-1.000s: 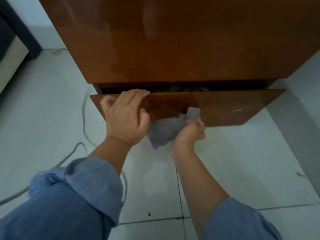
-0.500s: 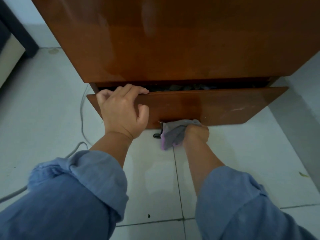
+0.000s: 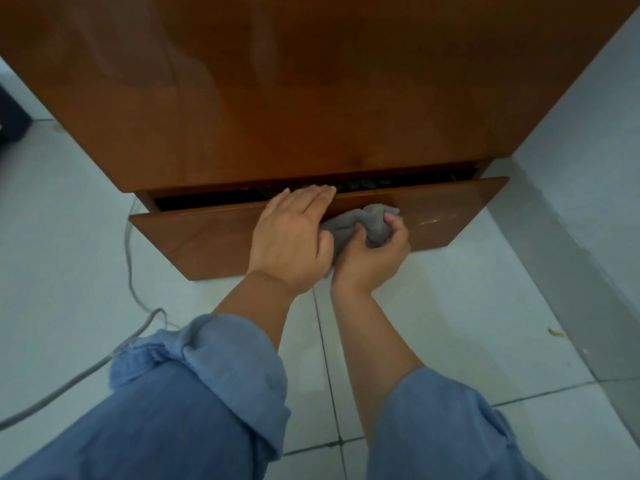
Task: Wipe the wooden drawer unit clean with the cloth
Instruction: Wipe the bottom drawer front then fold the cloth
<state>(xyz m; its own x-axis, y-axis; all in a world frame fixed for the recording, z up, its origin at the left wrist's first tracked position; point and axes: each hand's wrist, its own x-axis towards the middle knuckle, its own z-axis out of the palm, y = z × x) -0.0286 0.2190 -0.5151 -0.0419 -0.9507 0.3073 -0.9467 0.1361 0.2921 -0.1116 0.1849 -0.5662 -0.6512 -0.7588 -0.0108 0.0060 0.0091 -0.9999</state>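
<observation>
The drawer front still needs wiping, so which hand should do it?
The right hand. It already grips the grey cloth bunched against the drawer front. The left hand holds no cloth; its fingers rest on the drawer's top edge, steadying it.

No text, label, brand, number or sign readable anywhere. Plain glossy wood on the drawer unit (image 3: 311, 98), bare of lettering; same on the open bottom drawer front (image 3: 214, 240). Nothing printed on the grey cloth (image 3: 363, 223), nothing on the blue sleeves (image 3: 207, 393), nothing on the white floor tiles (image 3: 450, 323).
</observation>
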